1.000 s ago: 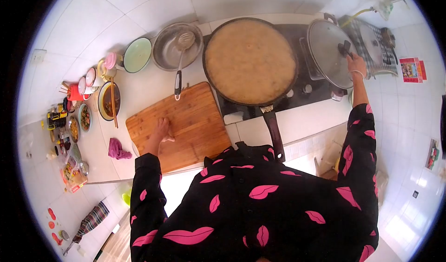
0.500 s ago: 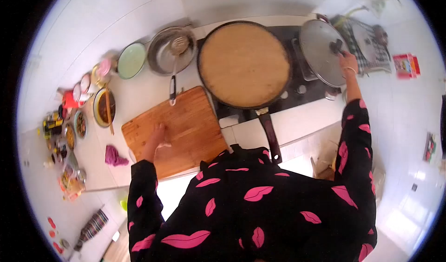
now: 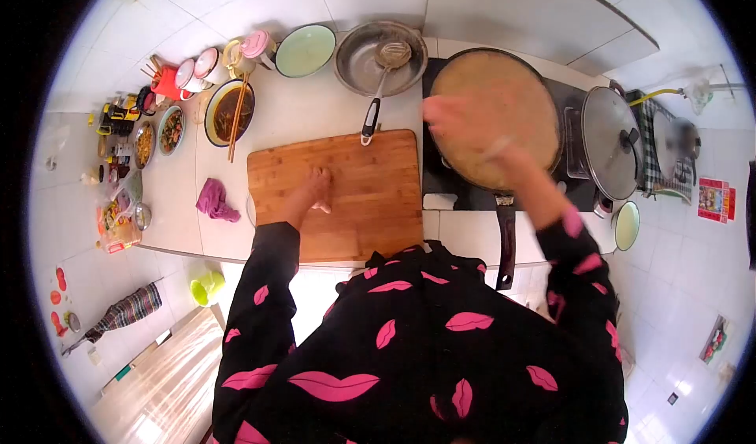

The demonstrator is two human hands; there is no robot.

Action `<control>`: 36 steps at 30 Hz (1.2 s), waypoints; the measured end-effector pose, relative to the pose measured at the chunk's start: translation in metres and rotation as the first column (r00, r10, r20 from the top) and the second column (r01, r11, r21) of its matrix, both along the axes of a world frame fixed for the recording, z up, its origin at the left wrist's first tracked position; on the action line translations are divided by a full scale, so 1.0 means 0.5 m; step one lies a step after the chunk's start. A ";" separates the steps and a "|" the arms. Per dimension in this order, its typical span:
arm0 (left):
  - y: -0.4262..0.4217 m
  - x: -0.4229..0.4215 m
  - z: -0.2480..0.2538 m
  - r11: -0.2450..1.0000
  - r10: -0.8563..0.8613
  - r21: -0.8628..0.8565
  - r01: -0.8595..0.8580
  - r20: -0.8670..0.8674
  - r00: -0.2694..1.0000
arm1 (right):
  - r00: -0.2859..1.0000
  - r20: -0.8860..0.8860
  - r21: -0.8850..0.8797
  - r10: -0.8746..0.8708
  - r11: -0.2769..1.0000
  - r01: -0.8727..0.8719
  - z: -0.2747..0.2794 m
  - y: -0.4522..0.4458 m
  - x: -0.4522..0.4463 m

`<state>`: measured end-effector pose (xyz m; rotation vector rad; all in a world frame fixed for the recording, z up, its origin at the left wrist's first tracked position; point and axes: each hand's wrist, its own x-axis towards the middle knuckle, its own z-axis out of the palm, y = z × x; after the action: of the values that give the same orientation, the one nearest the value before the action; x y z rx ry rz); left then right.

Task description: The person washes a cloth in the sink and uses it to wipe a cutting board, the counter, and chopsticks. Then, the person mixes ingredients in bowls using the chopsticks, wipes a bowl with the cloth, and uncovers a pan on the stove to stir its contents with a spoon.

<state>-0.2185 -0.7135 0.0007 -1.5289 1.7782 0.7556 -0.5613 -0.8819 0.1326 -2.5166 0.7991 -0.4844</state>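
My left hand (image 3: 319, 189) rests on the wooden cutting board (image 3: 370, 208), its fingers partly curled with the thumb apart. Over the large pan (image 3: 506, 243) of light brown food (image 3: 504, 89), my right hand (image 3: 453, 117) is blurred by motion, held above the left part of the food and off the lid. The glass lid (image 3: 610, 141) with its black knob sits at the right of the stove. A slotted spoon (image 3: 378, 97) leans in the metal bowl (image 3: 346, 58), its handle reaching toward the board.
Left of the board are a dark sauce bowl (image 3: 211, 121) with chopsticks (image 3: 238, 121), a purple cloth (image 3: 214, 200), lidded mugs and several dishes. A green bowl (image 3: 305, 50) stands behind, and another (image 3: 627, 226) at the right edge. The pan handle juts over the front edge.
My right hand has let go of the lid knob and moved left over the pan. My left hand stays on the board. The view has shifted left.
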 end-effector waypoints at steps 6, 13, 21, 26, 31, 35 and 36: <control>0.002 -0.016 0.052 0.989 -0.090 -0.116 0.089 -0.007 0.996 | 0.801 -0.180 0.920 -0.571 0.190 0.342 -0.153 0.063 0.300; 0.005 -0.010 0.012 0.994 -0.067 -0.086 0.067 -0.005 0.998 | 0.397 -0.185 0.981 -0.899 -0.142 0.136 -0.192 0.056 0.333; 0.006 0.019 -0.067 0.977 -0.197 -0.082 0.197 0.007 0.980 | 0.515 -0.055 0.978 -0.855 0.059 0.202 -0.106 0.082 0.280; 0.000 0.024 -0.075 0.986 -0.169 0.005 0.169 0.010 0.986 | 0.515 0.149 0.986 -0.844 0.164 -0.017 0.103 0.173 0.162; -0.007 -0.002 0.007 0.997 -0.050 0.060 0.052 -0.046 0.998 | 0.469 0.309 0.938 -0.827 0.346 -0.009 0.190 0.287 -0.050; -0.007 0.007 -0.029 0.994 -0.028 0.108 0.030 -0.022 0.999 | 0.642 0.184 0.773 -0.744 0.513 0.373 0.207 0.308 -0.201; -0.008 0.011 -0.040 0.992 -0.043 0.115 0.045 -0.015 0.999 | 0.655 0.054 0.662 -0.754 0.518 0.541 0.212 0.301 -0.225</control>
<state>-0.2131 -0.7173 -0.0195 -1.4077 1.7404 0.8327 -0.6739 -0.7314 0.2388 -1.4019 1.5006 -0.7402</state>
